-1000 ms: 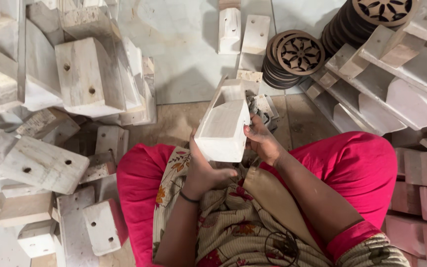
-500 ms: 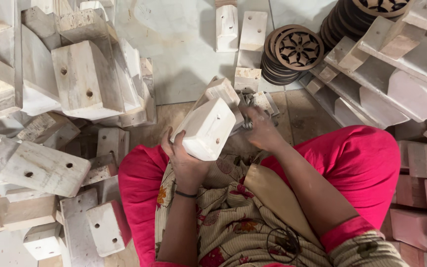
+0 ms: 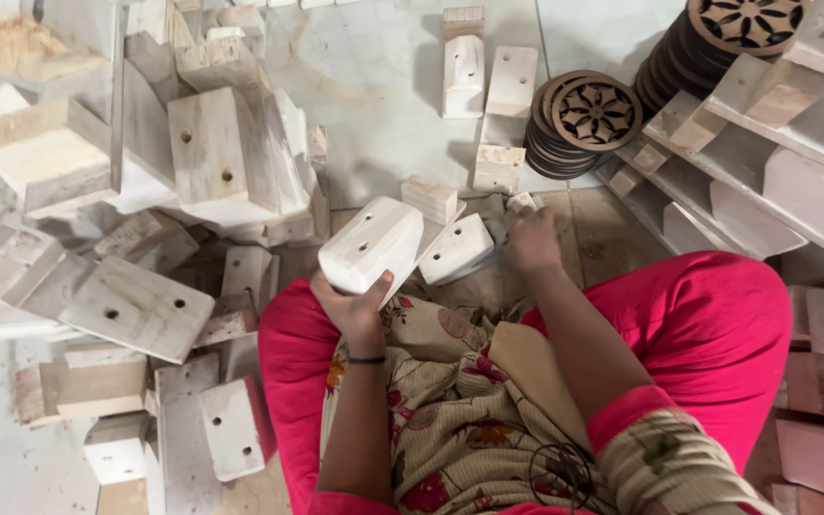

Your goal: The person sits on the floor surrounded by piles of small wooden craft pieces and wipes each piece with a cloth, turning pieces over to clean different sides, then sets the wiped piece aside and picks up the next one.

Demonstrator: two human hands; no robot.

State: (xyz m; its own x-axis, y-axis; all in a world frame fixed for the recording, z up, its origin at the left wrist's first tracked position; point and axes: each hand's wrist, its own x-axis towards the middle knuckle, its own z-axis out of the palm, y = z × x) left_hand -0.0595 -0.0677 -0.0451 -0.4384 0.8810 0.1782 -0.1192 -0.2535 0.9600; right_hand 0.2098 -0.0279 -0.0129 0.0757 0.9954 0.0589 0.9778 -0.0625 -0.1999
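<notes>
Overhead, head cam: left hand (image 3: 355, 310) grips a pale wooden block (image 3: 372, 244) from below, fingers wrapped round its near end, thumb up the side. Block sits above the lap, long axis running up-right away from the wrist; 2 drilled holes show on its face. Right hand (image 3: 531, 243) reaches fwd to the floor (image 3: 383, 86), just right of the block, fingers curled on sth small – can't tell what. A 2nd block (image 3: 457, 249) lies between both hands, nearer the right. Big heap of like blocks (image 3: 212, 157) to the left; 2 stacks of dark carved discs (image 3: 588, 119) upper right.
</notes>
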